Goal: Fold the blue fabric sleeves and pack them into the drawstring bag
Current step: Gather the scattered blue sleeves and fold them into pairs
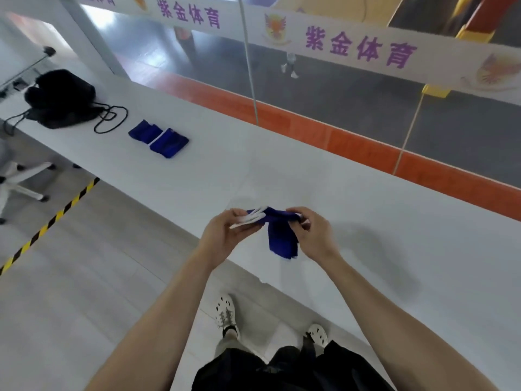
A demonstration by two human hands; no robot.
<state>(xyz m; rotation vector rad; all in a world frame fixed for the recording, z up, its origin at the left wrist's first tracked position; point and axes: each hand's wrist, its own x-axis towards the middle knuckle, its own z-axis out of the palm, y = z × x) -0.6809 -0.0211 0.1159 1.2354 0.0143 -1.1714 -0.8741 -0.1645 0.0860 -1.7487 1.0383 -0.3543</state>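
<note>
Well beyond the held sleeve (279,235), two folded sleeves (169,143) lie near the bag (60,98).

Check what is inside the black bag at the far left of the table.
Nothing inside shows: the bag lies bunched, its opening hidden. Two folded sleeves lie outside it on the table; a third sleeve is held by the left hand and right hand.

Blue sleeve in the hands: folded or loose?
Half-folded, not finished. The blue sleeve drapes between left hand and right hand, one end hanging loose below, unlike the flat folded pair on the table.
</note>
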